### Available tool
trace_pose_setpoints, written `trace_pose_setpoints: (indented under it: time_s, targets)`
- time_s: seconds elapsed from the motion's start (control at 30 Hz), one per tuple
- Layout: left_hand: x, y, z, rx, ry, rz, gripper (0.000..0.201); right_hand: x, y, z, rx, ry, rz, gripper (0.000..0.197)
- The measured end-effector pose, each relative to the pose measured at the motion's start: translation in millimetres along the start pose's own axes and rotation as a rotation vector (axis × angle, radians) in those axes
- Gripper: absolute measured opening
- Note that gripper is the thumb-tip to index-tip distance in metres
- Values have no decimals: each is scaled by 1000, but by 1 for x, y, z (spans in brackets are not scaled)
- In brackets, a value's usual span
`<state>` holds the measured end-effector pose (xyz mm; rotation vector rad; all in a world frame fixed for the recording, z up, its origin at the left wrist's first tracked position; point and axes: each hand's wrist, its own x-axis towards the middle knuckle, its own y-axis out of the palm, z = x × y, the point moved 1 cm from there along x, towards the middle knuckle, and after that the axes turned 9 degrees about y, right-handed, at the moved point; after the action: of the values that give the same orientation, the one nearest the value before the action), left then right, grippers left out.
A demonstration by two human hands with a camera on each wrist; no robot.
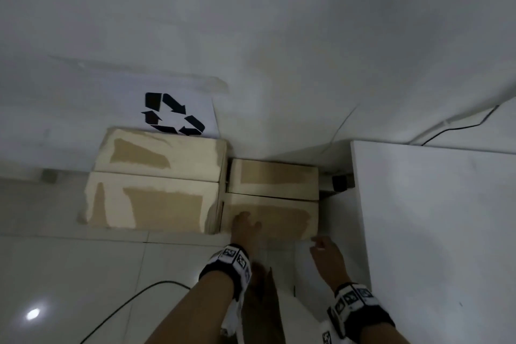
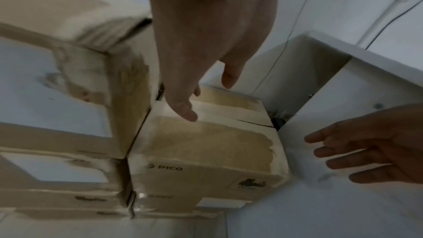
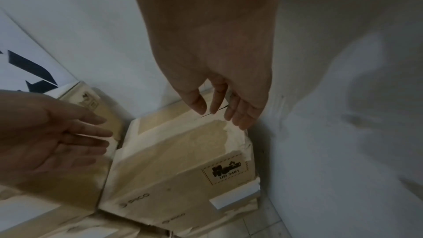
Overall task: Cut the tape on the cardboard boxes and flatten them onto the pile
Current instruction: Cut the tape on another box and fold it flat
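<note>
Cardboard boxes with torn tape patches stand stacked against the wall. The front box of the right stack [image 1: 275,219] [image 2: 206,144] [image 3: 178,153] bears a PICO print and a UN 3481 label. My left hand [image 1: 247,223] [image 2: 183,97] reaches over that box's top near its left edge, fingers straight and holding nothing; whether it touches is unclear. My right hand [image 1: 321,244] [image 3: 219,109] hovers by the box's right front corner, fingers relaxed and empty. A taller stack [image 1: 156,190] stands to the left. No cutting tool is visible.
A white cabinet [image 1: 432,218] stands close to the right of the boxes, leaving a narrow gap. A recycling sign [image 1: 173,114] hangs on the wall behind the left stack. A black cable [image 1: 125,307] lies on the tiled floor. A cardboard piece [image 1: 272,301] sits between my forearms.
</note>
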<state>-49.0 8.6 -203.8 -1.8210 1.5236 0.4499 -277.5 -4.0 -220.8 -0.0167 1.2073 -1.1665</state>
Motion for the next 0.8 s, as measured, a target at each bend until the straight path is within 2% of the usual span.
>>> trace_pose_setpoints:
  time_s: [0.13, 0.2, 0.33, 0.43, 0.53, 0.7, 0.8]
  targets:
    - [50, 10, -9, 31, -47, -135, 71, 51, 2, 22, 57, 44, -43, 63]
    - [67, 15, -6, 58, -80, -154, 75, 72, 5, 34, 108, -7, -57, 79]
    - [89, 25, 5, 103, -97, -233, 77, 109, 19, 49, 142, -16, -72, 91]
    - [96, 28, 9, 163, -128, -296, 81, 133, 28, 46, 151, 24, -32, 95]
    - [106, 28, 13, 174, -166, -313, 85, 144, 31, 31, 92, 68, 20, 87]
    - [120, 26, 19, 152, -217, -308, 89, 154, 30, 13, 79, 52, -90, 90]
    - [127, 20, 28, 89, -280, -241, 86, 158, 27, 8, 135, 14, -70, 88]
